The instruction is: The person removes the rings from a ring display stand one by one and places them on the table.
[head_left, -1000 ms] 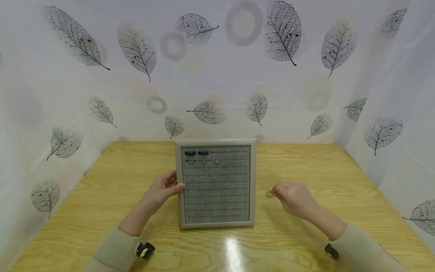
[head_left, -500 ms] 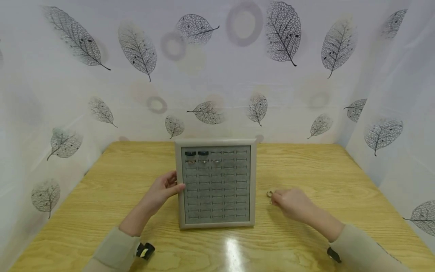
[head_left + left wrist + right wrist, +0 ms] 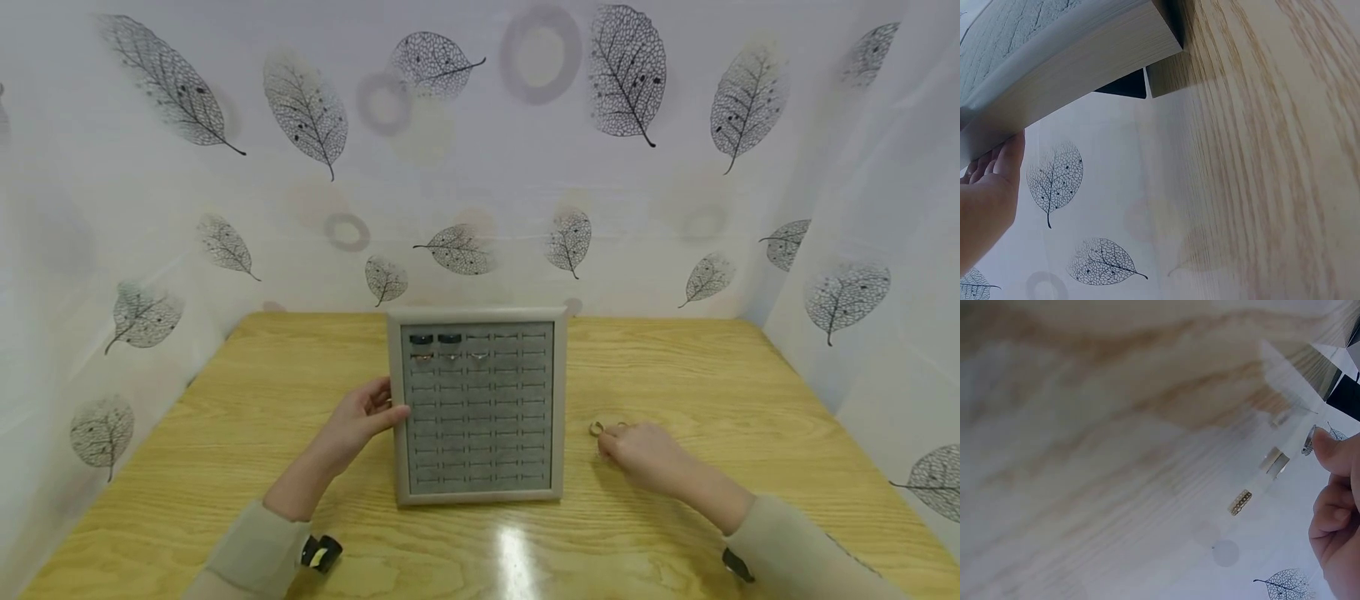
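A grey-lined ring display frame (image 3: 480, 500) stands upright on the table. My left hand (image 3: 360, 421) grips its left side, thumb over the front edge and fingers behind. Two dark bands (image 3: 449, 339) sit in its top row, three finer rings (image 3: 452, 357) in the row below. To the right of the frame, my right hand (image 3: 645, 454) is low over the table with curled fingers. Its thumb and finger pinch a silver ring (image 3: 1309, 440), held a little above its reflection. Beside that hand lie a plain band (image 3: 1277, 464) and a gold chain-pattern ring (image 3: 1241, 502).
The wooden table (image 3: 300, 350) is glossy and reflects a bright spot near its front. Behind it hangs a white leaf-print curtain (image 3: 480, 167), which also lines both sides. A dark support (image 3: 1125, 84) shows behind the frame.
My right hand has shifted slightly down and toward the front, uncovering rings behind its fingertips. My left hand and the frame have stayed in place.
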Motion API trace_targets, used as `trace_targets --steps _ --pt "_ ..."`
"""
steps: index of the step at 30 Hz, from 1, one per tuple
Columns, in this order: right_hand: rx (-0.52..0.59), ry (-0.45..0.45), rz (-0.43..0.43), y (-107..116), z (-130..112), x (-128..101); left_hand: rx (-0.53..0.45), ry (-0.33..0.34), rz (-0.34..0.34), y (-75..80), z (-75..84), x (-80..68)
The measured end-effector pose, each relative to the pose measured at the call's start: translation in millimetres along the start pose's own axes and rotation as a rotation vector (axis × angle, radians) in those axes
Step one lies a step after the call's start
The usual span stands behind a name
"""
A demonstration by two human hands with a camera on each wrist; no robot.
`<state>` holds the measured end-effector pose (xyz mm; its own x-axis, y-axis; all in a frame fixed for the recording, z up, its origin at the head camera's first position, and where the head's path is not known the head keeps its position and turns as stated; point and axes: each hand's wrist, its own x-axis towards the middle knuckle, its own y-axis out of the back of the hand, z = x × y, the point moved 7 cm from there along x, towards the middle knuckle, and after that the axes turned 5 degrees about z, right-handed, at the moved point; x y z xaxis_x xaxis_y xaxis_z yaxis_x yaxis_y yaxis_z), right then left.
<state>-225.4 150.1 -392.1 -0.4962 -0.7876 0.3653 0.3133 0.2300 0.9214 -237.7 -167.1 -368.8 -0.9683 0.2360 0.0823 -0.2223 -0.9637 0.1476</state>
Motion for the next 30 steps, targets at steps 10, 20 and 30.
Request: trace_targets --steps 10,20,30 --pt "0.022 0.003 -0.003 -0.7 0.0 -0.8 0.0 -0.002 -0.001 -0.3 0.1 0.3" --pt "0.05 -0.012 -0.06 -5.8 1.4 -3.6 0.006 -0.004 0.002 -0.3 1.2 -0.8" --pt "0.081 -0.05 -0.1 -7.3 4.0 -3.5 0.005 0.01 0.011 0.4 -0.3 -0.9"
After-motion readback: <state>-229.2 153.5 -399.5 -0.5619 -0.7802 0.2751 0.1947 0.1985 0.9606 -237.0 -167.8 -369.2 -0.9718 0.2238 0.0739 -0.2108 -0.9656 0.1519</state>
